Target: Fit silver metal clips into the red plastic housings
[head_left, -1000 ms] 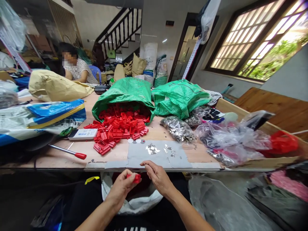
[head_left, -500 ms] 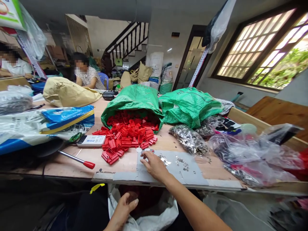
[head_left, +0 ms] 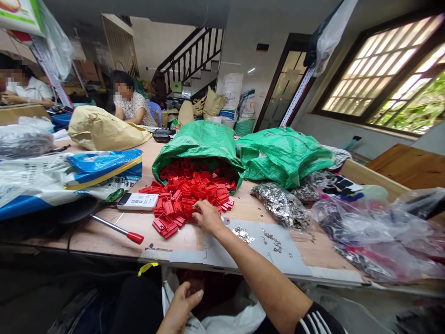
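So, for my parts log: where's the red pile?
In the head view, the red pile spills from the left green sack, left of centre, with the right hand at its near edge.

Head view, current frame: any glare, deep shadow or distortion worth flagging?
Head view: the dark-framed window is partly washed out; head view, below the pale wooden tabletop: deep shadow, though the bare left hand reads clearly; head view, right edge: clear plastic bags look stretched and soft.
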Demonstrator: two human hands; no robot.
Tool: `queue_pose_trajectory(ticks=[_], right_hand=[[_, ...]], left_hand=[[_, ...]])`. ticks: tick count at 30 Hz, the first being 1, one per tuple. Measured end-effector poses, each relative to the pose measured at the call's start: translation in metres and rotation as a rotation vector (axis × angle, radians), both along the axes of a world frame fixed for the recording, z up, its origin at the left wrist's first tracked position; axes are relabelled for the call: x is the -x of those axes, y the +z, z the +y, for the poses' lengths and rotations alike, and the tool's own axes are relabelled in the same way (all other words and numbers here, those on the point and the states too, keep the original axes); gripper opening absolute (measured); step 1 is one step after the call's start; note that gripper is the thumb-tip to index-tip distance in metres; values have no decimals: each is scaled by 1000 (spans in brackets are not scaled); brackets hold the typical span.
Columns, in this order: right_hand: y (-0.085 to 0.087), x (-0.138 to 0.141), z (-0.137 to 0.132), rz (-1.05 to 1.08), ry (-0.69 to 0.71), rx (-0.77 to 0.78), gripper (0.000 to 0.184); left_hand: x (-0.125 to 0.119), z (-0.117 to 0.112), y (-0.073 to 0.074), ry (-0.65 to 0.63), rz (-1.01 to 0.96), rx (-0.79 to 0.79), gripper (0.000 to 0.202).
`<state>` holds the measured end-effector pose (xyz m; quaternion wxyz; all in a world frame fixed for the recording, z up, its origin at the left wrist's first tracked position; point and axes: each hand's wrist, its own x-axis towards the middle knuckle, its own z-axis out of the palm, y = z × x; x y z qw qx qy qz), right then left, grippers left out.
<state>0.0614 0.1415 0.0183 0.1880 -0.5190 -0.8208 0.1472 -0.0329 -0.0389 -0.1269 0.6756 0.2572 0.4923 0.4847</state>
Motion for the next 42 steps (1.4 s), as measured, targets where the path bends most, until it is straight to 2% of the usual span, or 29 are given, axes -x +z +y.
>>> queue_pose_trajectory(ticks=[3, 6, 10, 12, 15, 20, 23, 26, 28, 32, 36, 42], right_hand=[[1, -16, -16, 92, 30, -21, 15], [5, -37, -44, 223, 86, -1, 10], [10, -67, -92, 284, 309, 212, 8], [11, -79, -113, 292, 382, 296, 11], [10, -91, -133, 291, 388, 336, 15], [10, -102, -141, 328, 362, 355, 18], [8, -115, -135, 344, 220, 329, 21], [2, -140, -123, 242, -70, 187, 16], [-2, -160, -113, 134, -218, 102, 16], [-2, -196, -99, -76, -396, 58, 18], [2, -212, -95, -171, -465, 61, 16], [0, -204, -94, -219, -425, 61, 14]], left_hand=[[1, -1, 18, -22, -53, 23, 34], [5, -2, 46, -129, -222, 71, 32], [8, -2, 76, -218, -485, 165, 39], [6, -1, 83, -268, -584, 197, 43], [1, -1, 86, -331, -668, 203, 44], [-3, -3, 89, -329, -641, 267, 27], [0, -5, 94, -321, -588, 262, 46], [1, -5, 99, -288, -536, 255, 61], [0, -6, 100, -265, -519, 259, 63], [-4, -8, 99, -213, -492, 290, 60], [-7, -10, 91, -223, -473, 290, 60], [-8, -11, 87, -228, -450, 281, 66]])
